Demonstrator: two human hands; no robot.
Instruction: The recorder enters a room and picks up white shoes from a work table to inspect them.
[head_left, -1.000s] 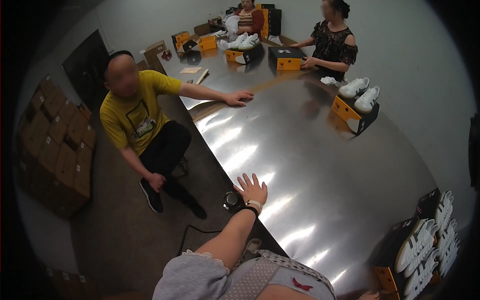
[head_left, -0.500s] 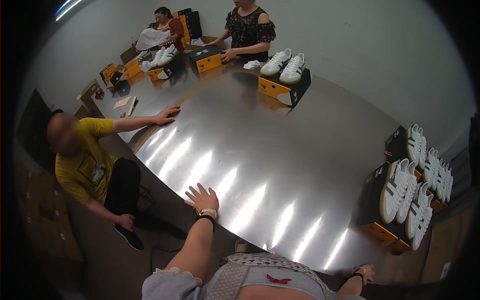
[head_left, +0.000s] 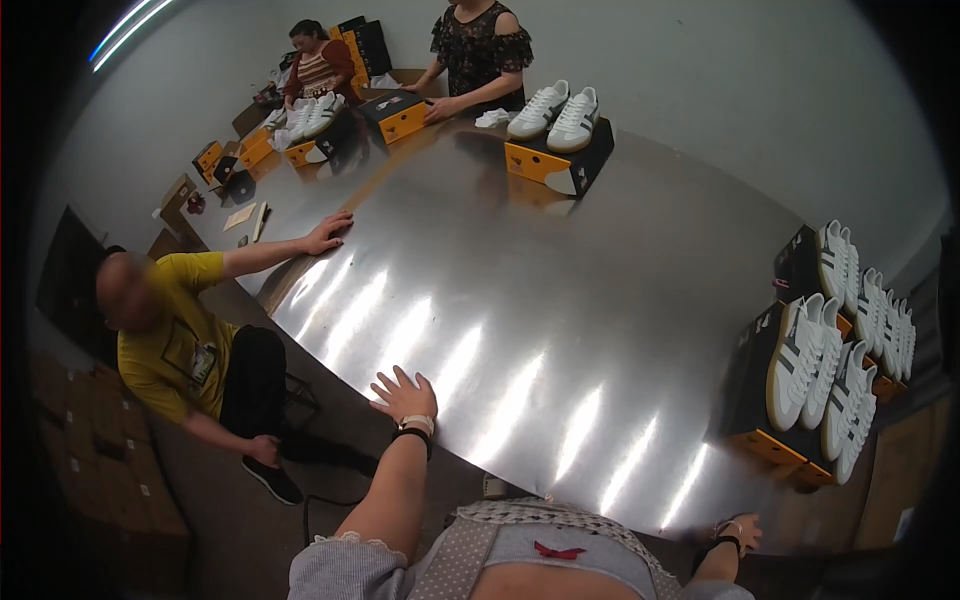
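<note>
My left hand (head_left: 406,395) lies flat on the near edge of the shiny metal table (head_left: 560,300), fingers spread and holding nothing. Over at the lower right, my right hand (head_left: 744,531) rests by the table's near edge, its fingers apart with nothing seen in them. Nearest to it are white sneakers (head_left: 797,360) with dark stripes, set on black and orange shoeboxes (head_left: 752,375) along the right side. Another pair of white sneakers (head_left: 573,122) stands on a shoebox (head_left: 540,168) at the far side of the table.
A person in yellow (head_left: 175,330) sits at the left, one hand on the table edge. At the back, a standing person (head_left: 482,60) touches a shoebox (head_left: 397,117); another person (head_left: 322,65) is beside more sneakers (head_left: 318,115). Brown cartons (head_left: 110,450) are stacked at lower left.
The view has shifted slightly. The person at the back left has lowered the white sheet that was held up. My left hand stays flat on the table; my right hand remains by the edge.
</note>
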